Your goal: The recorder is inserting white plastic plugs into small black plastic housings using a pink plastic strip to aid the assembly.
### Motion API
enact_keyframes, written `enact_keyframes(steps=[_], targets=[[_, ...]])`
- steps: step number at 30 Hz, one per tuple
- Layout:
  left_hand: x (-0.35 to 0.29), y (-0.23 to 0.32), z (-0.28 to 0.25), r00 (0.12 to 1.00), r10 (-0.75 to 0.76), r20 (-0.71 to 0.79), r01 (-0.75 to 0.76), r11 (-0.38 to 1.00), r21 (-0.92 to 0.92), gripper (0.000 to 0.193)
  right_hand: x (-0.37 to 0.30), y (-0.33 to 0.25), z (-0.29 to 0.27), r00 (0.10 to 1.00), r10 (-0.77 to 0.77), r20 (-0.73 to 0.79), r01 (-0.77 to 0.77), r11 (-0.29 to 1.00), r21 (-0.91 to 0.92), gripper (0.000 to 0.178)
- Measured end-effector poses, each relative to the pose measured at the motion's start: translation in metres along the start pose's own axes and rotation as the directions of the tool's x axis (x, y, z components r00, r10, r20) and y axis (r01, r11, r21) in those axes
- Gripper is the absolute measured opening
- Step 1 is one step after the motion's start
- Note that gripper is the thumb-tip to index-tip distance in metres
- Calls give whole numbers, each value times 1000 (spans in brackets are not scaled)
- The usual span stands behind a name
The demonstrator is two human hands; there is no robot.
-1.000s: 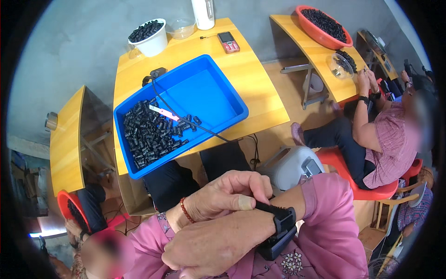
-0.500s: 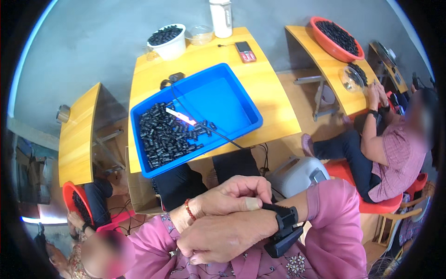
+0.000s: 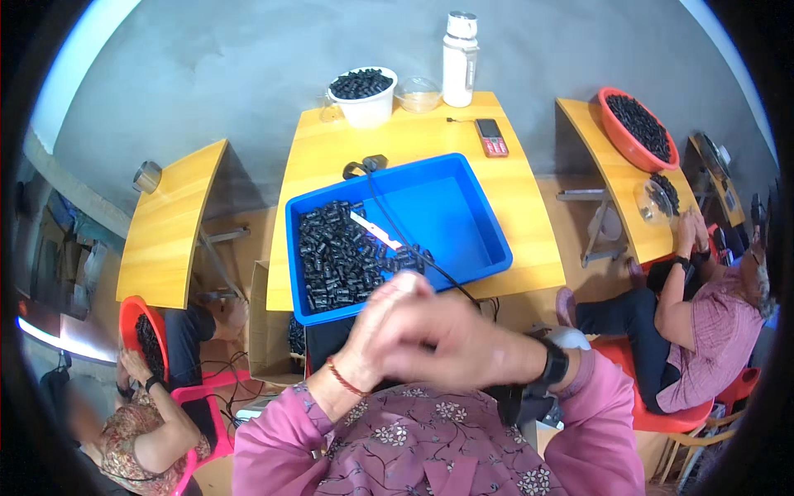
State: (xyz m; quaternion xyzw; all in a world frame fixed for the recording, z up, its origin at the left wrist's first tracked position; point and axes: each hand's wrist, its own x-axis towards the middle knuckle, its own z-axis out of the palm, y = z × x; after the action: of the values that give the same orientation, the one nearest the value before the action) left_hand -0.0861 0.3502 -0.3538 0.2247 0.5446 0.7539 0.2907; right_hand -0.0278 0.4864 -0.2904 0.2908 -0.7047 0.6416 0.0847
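Observation:
My left hand (image 3: 382, 324), with a red beaded bracelet at its wrist, and my right hand (image 3: 451, 341) meet just in front of the blue tray (image 3: 488, 263). They overlap, and motion smears their fingers, so I cannot make out anything held. A black strapped device (image 3: 550, 364) sits on my right wrist. Small black cylindrical parts (image 3: 331, 256) are heaped in the tray's left half. On the heap lies a slim white and pink tool (image 3: 376, 231). A black cable (image 3: 393, 217) runs across the tray over its near rim.
Behind the tray stand a white bucket (image 3: 365, 109) of black parts, a clear bowl (image 3: 418, 97), a white bottle (image 3: 460, 70) and a red phone (image 3: 491, 139). One person (image 3: 711, 331) works at the right table, another (image 3: 136, 430) at left. A cardboard box (image 3: 269, 343) stands below the table.
My left hand has left the strap on my right wrist. Both hands have moved forward together toward the tray. The whole view has shifted, with the table now lower and further right.

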Motion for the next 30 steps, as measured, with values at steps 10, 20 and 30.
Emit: enact_keyframes(steps=[10, 20, 30], targets=[[42, 19, -87, 900, -196, -390, -41, 851, -524, 24, 59, 149, -59, 843, 336, -420, -510, 749, -424, 45], [119, 23, -117, 873, -342, -347, 121, 842, -525, 35, 108, 125, -77, 747, 605, -275, -412, 746, 523, 18], [177, 40, -102, 888, -420, -189, 179, 693, -699, 58, 88, 75, -58, 873, 427, -235, -412, 904, 110, 22]])
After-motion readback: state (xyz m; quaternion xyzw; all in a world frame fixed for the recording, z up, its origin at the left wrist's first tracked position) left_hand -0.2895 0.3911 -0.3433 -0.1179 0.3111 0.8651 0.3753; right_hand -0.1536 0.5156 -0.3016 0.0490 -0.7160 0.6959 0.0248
